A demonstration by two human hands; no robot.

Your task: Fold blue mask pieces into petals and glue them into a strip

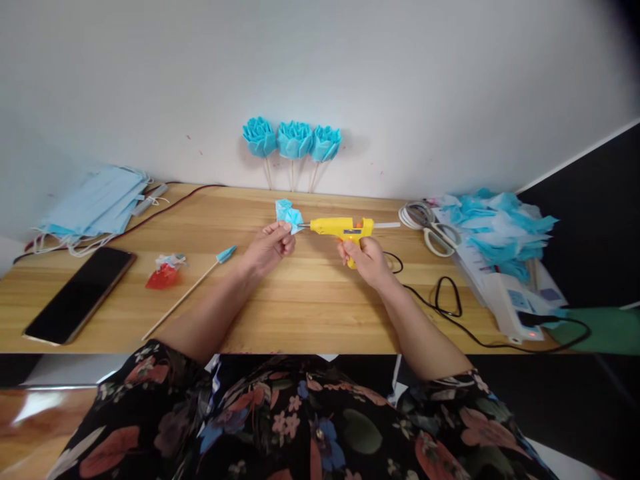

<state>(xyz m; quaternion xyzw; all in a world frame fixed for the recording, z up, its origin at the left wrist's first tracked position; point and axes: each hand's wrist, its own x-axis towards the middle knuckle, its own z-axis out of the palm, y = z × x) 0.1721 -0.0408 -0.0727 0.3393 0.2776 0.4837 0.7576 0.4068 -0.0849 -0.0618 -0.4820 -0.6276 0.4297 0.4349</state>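
My left hand (pixel 273 243) pinches the blue cloth piece (pixel 288 212), which sticks up past my grip. My right hand (pixel 365 259) wraps around the yellow glue gun (pixel 333 227). It lies sideways, metal tip (pixel 305 225) pointing left, touching or just beside the cloth.

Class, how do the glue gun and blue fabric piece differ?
The glue gun is yellow; the fabric piece is blue. The glue gun looks rigid, the fabric piece crumpled. The right hand grips the glue gun; the left hand pinches the fabric piece. Both are hand-held.
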